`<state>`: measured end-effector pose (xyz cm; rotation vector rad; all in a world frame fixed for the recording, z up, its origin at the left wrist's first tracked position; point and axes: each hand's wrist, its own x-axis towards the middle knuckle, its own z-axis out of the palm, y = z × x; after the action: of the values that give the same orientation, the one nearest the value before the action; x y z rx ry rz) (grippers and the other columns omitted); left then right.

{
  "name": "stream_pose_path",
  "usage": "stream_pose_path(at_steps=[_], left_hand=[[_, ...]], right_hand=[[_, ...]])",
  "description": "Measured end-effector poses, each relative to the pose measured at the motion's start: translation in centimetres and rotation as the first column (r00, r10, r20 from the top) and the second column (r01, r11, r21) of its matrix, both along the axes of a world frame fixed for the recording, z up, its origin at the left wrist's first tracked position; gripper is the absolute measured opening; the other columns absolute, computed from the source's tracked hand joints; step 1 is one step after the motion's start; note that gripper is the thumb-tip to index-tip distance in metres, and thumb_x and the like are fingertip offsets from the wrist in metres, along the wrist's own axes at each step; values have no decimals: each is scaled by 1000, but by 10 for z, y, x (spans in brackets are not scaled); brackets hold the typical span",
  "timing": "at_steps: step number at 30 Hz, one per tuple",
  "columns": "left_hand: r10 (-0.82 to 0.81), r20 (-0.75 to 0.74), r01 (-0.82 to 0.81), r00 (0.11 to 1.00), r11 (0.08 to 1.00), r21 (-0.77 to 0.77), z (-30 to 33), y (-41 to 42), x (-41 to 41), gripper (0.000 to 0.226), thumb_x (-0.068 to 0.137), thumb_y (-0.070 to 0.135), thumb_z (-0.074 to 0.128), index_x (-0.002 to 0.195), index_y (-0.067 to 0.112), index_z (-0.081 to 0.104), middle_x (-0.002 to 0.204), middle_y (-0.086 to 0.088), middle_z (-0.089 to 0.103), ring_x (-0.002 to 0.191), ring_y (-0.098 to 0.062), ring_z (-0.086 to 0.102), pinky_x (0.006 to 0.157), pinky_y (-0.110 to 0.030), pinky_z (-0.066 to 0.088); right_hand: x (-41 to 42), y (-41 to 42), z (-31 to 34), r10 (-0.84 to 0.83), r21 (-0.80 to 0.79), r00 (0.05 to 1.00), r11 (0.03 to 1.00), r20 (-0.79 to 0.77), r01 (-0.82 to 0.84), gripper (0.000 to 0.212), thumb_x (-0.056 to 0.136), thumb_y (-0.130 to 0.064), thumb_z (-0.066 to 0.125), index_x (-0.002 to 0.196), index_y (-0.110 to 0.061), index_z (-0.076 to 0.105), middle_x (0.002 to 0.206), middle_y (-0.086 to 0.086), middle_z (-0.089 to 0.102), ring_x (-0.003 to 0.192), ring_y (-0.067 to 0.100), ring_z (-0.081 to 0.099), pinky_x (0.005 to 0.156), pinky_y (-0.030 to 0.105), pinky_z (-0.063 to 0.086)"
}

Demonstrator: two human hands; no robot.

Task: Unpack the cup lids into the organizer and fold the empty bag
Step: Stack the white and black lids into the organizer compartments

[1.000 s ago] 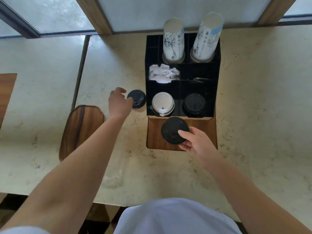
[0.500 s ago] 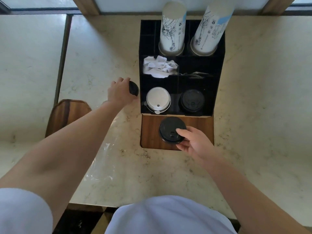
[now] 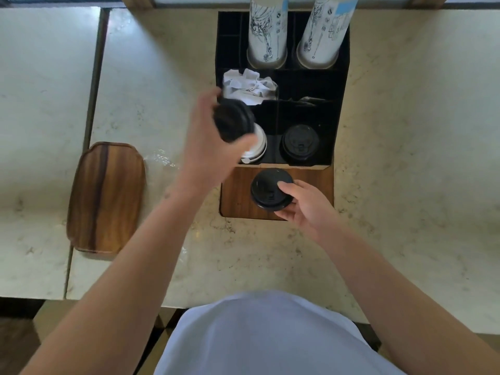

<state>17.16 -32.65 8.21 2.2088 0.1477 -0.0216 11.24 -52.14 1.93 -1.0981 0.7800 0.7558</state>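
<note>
Head view looked down on a pale marble-patterned counter [image 3: 405, 185] that ran up to a window frame, with a dark seam left of the black compartmented organizer [image 3: 339, 109]. Left of the organizer, well apart, lay a rounded brown wooden tray [image 3: 105, 196]; between them a crumpled clear plastic bag [image 3: 162, 161] was barely visible against the stone. Two tall white printed stacks of paper cups [image 3: 266, 31] stood in the organizer's rear compartments, their tops cut off by the frame edge. Crumpled white napkins [image 3: 249, 83] filled its middle-left compartment.

The left hand [image 3: 208, 155] gripped a blurred black plastic lid stack [image 3: 234, 123] with fingers curled round it, raised above the organizer's front-left compartment, hiding much of the white plastic lids [image 3: 257, 150] there. How many lids it held could not be told. Black domed lids [image 3: 300, 143] sat in the front-right compartment. At the organizer's wooden front ledge [image 3: 313, 177], the right hand [image 3: 305, 207] pinched a round black sip-hole lid [image 3: 270, 189] between thumb and fingers.
</note>
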Motion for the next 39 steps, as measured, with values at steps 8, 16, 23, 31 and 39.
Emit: stream_pose_path(at_steps=[8, 16, 23, 31, 39], left_hand=[[-340, -278, 377, 898, 922, 91, -18, -48, -68, 87, 75, 45, 81, 147, 31, 33, 144, 5, 42, 130, -22, 44, 108, -45, 45], [-357, -349, 431, 866, 888, 160, -28, -52, -70, 86, 77, 39, 80, 149, 28, 35, 144, 2, 44, 129, -24, 42, 102, -39, 42], [-329, -332, 391, 884, 909, 141, -31, -55, -71, 84, 76, 44, 80, 147, 29, 38, 141, 6, 47, 125, -22, 44, 100, -35, 41], [-326, -311, 378, 893, 918, 123, -38, -53, -73, 84, 78, 44, 78, 150, 40, 36, 142, 9, 46, 127, -22, 42, 97, -32, 36], [-316, -295, 361, 902, 926, 111, -44, -54, -74, 78, 79, 42, 80, 148, 35, 43, 135, 7, 45, 125, -22, 43, 102, -36, 41]], right_hand=[[-15, -2, 5, -37, -27, 998, 999, 55, 38, 25, 105, -19, 49, 115, -10, 69, 112, 18, 74, 97, 27, 72, 83, 40, 61], [-24, -9, 7, -144, 24, 989, 989, 28, 143, 39, 109, -31, 40, 132, -7, 61, 124, 21, 69, 98, 30, 60, 81, 40, 46], [-21, -11, 6, -9, -61, 995, 998, 101, 15, 35, 109, -28, 40, 130, -12, 63, 120, 21, 71, 100, 32, 64, 99, 51, 52], [-17, -18, -2, 170, -188, 968, 973, 185, -134, 34, 109, -33, 36, 110, -25, 69, 99, 4, 78, 89, 18, 76, 69, 29, 60], [-18, -16, -5, 113, -148, 975, 985, 192, -85, 30, 107, -36, 41, 111, -26, 69, 100, 3, 78, 89, 18, 76, 68, 30, 60]])
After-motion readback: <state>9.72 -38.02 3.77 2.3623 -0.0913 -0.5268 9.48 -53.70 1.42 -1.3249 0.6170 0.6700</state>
